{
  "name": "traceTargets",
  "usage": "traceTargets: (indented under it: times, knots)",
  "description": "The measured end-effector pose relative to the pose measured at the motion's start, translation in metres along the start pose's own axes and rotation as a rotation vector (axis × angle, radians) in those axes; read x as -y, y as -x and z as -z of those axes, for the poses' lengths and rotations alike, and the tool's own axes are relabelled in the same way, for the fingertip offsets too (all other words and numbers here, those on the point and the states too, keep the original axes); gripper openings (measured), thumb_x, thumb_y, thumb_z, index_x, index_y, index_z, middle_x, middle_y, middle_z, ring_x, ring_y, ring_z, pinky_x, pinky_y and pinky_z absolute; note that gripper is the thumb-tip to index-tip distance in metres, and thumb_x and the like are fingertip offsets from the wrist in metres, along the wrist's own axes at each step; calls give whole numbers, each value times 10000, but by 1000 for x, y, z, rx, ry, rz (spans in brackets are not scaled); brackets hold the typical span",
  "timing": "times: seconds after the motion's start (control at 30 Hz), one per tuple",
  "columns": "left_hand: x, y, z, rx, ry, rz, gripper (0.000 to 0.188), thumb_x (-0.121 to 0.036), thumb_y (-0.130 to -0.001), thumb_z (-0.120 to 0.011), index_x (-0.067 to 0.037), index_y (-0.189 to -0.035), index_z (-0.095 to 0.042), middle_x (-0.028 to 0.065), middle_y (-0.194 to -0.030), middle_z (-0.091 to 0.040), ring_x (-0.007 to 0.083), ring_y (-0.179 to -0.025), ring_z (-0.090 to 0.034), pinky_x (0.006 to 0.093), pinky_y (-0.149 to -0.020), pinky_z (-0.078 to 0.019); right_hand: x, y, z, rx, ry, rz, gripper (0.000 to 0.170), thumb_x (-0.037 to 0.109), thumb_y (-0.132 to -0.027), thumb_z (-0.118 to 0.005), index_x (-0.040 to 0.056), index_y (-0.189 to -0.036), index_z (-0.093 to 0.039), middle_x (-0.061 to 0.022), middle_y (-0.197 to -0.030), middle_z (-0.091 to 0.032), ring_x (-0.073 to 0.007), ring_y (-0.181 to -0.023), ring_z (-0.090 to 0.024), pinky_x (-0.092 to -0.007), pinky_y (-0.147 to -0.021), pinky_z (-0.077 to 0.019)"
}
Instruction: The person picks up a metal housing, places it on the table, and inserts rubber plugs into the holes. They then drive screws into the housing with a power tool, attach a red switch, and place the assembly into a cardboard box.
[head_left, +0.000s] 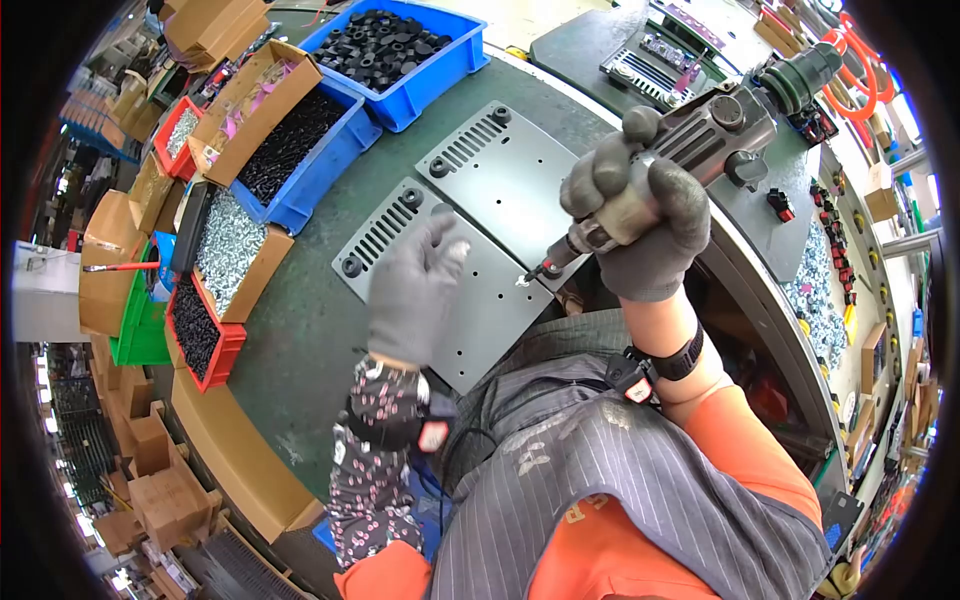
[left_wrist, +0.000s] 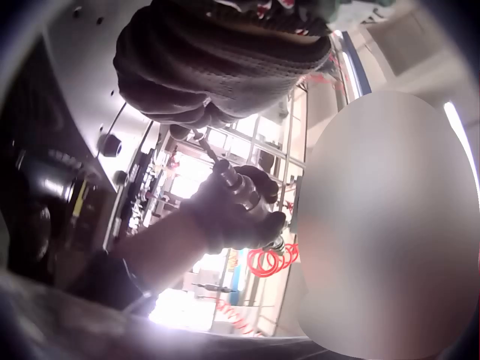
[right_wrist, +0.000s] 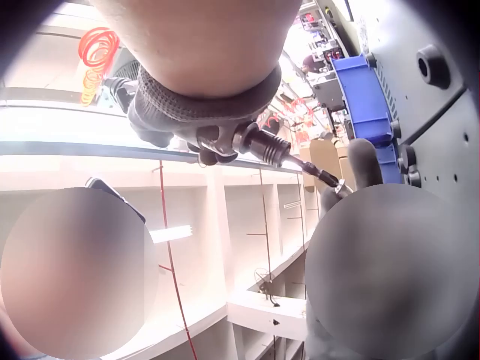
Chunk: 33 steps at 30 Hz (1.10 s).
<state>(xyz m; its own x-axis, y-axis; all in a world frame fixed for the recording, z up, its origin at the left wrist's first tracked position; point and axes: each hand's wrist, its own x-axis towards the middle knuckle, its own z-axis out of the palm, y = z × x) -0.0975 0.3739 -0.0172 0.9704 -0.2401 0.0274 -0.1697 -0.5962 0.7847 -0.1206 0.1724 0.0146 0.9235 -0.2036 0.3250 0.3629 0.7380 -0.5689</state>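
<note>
My gloved right hand (head_left: 640,205) grips a pneumatic screwdriver (head_left: 715,130), its fingers wrapped round the grey body. The bit points down and left, with a small shiny screw (head_left: 523,280) at its tip, seen also as a bright screw (right_wrist: 341,187) in the right wrist view. My gloved left hand (head_left: 415,290), blurred, is over the nearer of two grey metal plates (head_left: 490,310). In the left wrist view its fingers (left_wrist: 202,82) look bent near the bit; I cannot tell whether they hold anything. Black rubber feet (head_left: 411,197) stand at the plates' slotted ends.
Blue bins (head_left: 400,105) of black parts stand at the back left. Beside them are a cardboard box (head_left: 268,262) of silvery screws and a red bin (head_left: 222,365) of small black parts. An orange coiled hose (head_left: 862,70) hangs at the upper right.
</note>
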Motion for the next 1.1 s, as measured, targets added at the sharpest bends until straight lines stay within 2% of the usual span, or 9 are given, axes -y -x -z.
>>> traceTargets:
  times: [0.1, 0.23, 0.3, 0.37, 0.5, 0.6, 0.77, 0.8, 1.1]
  knots:
    - [14, -28, 0, -91, -555, -235, 340, -276, -830, -642, -31, -1065, -623, 80, -883, -661, 160, -758, -612, 307, -690, -485, -2, 0, 5, 13, 28, 53, 395, 249, -768, -594, 44, -1082, -469, -99, -739, -556, -247, -615, -579, -321, -479, -447]
    - [16, -41, -6, -95, -648, -186, 277, -246, -822, -653, -65, -1032, -652, 104, -919, -677, 193, -799, -636, 299, -727, -488, 4, 7, 3, 59, 79, 0, 425, 244, -741, -616, 39, -1086, -477, -98, -729, -565, -231, -615, -568, -339, -545, -473]
    - [6, -28, 1, 365, 74, 81, 217, -238, -841, -627, -92, -995, -670, 105, -951, -677, 227, -832, -641, 299, -762, -488, 6, 10, 1, 43, 64, -4, 424, 222, -732, -625, 37, -1085, -481, -101, -722, -570, -226, -619, -569, -335, -559, -479]
    - [-4, -8, 1, 562, 117, 42, 211, -260, -845, -623, -103, -975, -676, 106, -913, -677, 256, -848, -640, 312, -762, -491, 9, 13, 2, 82, 71, -32, 425, 192, -722, -633, 34, -1086, -481, -101, -719, -570, -227, -628, -578, -335, -567, -485]
    - [-1, 16, -20, 477, 24, 118, 302, -295, -827, -637, -85, -1045, -644, 127, -932, -667, 270, -863, -633, 339, -793, -485, 9, 19, 1, 42, 249, -58, 426, 141, -719, -627, 18, -1094, -467, -135, -731, -592, -235, -606, -588, -344, -573, -493]
    - [6, 28, -27, 180, -173, -174, 293, -177, -776, -678, -61, -1041, -633, 103, -904, -649, 230, -817, -636, 327, -769, -495, 1, 23, -1, 18, 238, -62, 443, 63, -686, -629, 10, -1090, -456, -146, -726, -596, -235, -596, -589, -331, -563, -488]
    - [-2, 39, -36, 238, -115, -161, 302, -179, -766, -687, -101, -1054, -640, 110, -905, -652, 241, -793, -643, 322, -712, -511, -6, 27, 2, 84, 405, -114, 474, 193, -723, -697, 46, -1116, -475, -95, -758, -577, -224, -644, -582, -348, -569, -485]
    - [0, 40, -40, 180, -135, -201, 257, -216, -782, -663, -120, -1019, -637, 101, -884, -646, 262, -786, -630, 355, -703, -500, -10, 27, -2, 110, 331, -100, 412, -46, -723, -567, 45, -1092, -408, -118, -737, -568, -177, -639, -585, -273, -539, -462]
    - [6, 41, -45, 137, -294, -255, 247, -276, -810, -630, -80, -959, -598, 117, -858, -633, 300, -767, -616, 398, -685, -489, -24, 20, -3, 179, 608, -379, 377, -24, -661, -647, 34, -989, -469, -42, -768, -560, -134, -690, -576, -271, -581, -468]
